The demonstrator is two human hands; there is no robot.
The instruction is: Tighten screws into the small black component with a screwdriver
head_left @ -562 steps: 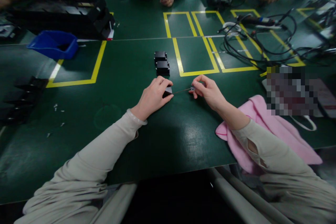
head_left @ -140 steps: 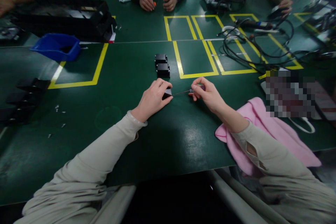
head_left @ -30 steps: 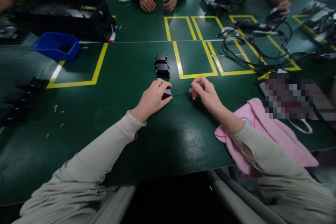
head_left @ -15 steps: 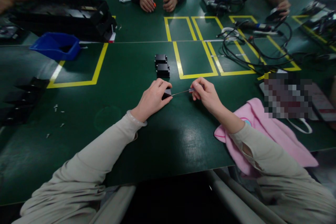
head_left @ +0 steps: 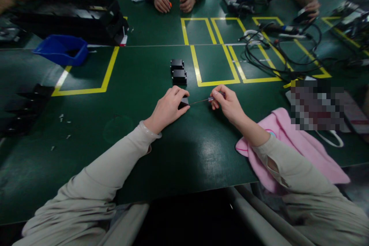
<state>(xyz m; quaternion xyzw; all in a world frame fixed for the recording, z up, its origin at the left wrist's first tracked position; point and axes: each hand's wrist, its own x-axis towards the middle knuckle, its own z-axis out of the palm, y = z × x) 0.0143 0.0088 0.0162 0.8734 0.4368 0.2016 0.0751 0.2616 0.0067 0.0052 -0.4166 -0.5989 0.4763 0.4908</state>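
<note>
My left hand (head_left: 169, 104) is closed around a small black box-shaped part (head_left: 183, 102), pressing it to the green table; the fingers hide most of it. A thin-shafted screwdriver (head_left: 211, 98) is pinched in my right hand (head_left: 225, 102). Its tip points left and meets the right end of the part, beside my left fingertips. Just beyond, two similar black parts (head_left: 178, 76) stand one behind the other, with small silvery bits at their sides.
Small screws (head_left: 68, 137) lie loose at left, near a row of black parts (head_left: 27, 109). A blue bin (head_left: 65, 50) stands beside a black crate (head_left: 75, 17). Pink cloth (head_left: 284, 142) lies at right, cables (head_left: 276, 59) beyond. Co-workers' hands (head_left: 163, 2) are across the table.
The screwdriver handle shows slightly differently in my right fingers. Both hands and the black part stay in nearly the same place.
</note>
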